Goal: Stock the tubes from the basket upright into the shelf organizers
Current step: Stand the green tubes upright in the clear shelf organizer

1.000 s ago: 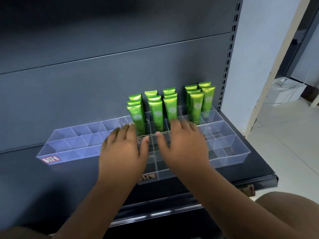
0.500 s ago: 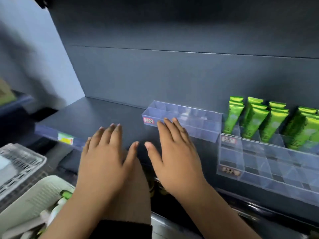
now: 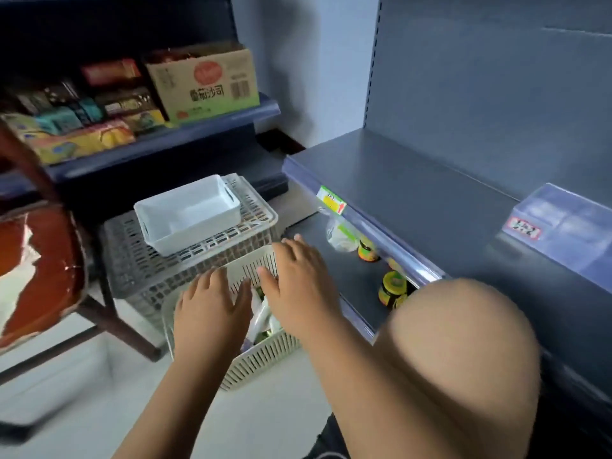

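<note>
Cream slatted plastic is forming the basket sitting on the floor, with pale and green tubes lying blurred inside. The left hand and right hand are hovering over it, fingers spread wide, holding nothing. A grey crate is crowding its 11 o'clock and a lower shelf its 3 o'clock. The clear organizer is sitting well apart at 2 o'clock.

I saw a white plastic tray sitting on top of a grey plastic crate full of holes. A brown cardboard box stood on a dark blue shelf beside bright snack packets. Two little jars with yellow lids stood on a low grey shelf, near a yellow paper price tag.
</note>
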